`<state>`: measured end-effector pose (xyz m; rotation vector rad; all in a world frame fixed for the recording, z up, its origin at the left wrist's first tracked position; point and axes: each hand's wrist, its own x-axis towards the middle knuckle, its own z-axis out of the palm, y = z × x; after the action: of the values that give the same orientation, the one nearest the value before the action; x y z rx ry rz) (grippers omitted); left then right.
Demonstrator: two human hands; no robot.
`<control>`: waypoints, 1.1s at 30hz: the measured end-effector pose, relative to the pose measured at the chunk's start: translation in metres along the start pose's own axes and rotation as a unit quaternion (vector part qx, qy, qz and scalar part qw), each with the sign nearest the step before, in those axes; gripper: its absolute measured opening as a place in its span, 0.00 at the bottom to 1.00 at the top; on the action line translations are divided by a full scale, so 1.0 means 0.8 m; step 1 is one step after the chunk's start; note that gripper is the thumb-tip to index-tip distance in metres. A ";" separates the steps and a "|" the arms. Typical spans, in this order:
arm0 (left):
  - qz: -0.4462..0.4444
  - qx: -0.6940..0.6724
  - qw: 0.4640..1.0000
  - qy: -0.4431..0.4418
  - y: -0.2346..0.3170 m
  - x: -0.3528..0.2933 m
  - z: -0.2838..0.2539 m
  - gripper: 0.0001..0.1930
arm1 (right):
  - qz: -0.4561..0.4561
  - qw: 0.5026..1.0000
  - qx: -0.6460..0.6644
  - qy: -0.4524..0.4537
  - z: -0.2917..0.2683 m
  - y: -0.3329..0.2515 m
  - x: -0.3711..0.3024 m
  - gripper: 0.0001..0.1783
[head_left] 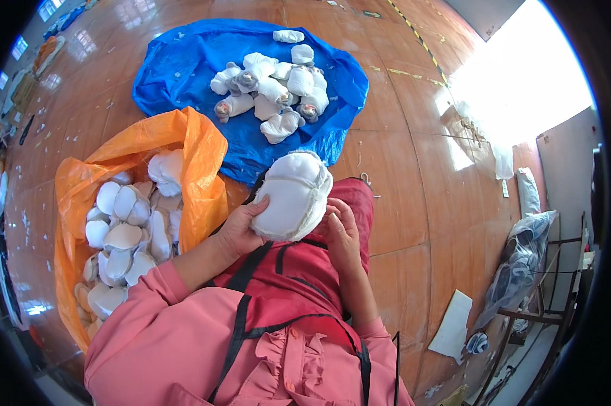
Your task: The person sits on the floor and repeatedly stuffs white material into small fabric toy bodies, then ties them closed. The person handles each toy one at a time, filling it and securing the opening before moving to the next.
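A white padded piece (288,196), rounded and slipper-shaped with a fuzzy edge and a seam across its far end, is held up over my lap. My left hand (241,227) grips its near left side, the thumb on top and the fingers hidden underneath. Beside its right edge is my right hand (344,233), fingers loosely bent and apart; whether the fingertips touch the edge is hard to see. To the left, an orange sack (204,152) stands with its mouth wide, full of similar white and beige pieces (122,237).
Beyond my lap lies a blue sheet (177,74) bearing a heap of white and grey plush pieces (271,88). A metal rack (532,314) with a plastic-wrapped bundle (518,257) stands at right, near a white board (452,325) on the tiled floor (400,230).
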<state>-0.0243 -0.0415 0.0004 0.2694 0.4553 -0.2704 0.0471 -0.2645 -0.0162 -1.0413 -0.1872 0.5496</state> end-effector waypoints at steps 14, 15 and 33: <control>0.253 0.667 0.700 0.029 -0.029 -0.015 0.061 0.26 | 0.015 0.994 -0.022 0.105 -0.019 0.048 0.010 0.28; 0.239 0.677 0.696 0.012 -0.031 -0.015 0.061 0.27 | 0.031 0.991 -0.009 0.128 -0.016 0.047 0.010 0.28; 0.241 0.577 0.781 0.012 -0.015 0.000 0.078 0.10 | 0.072 0.985 0.130 0.084 -0.002 0.032 0.000 0.32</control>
<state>-0.0035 -0.0723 0.0524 1.5836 0.1737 -0.0030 0.0387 -0.2561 -0.0391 -0.8448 0.1089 0.5968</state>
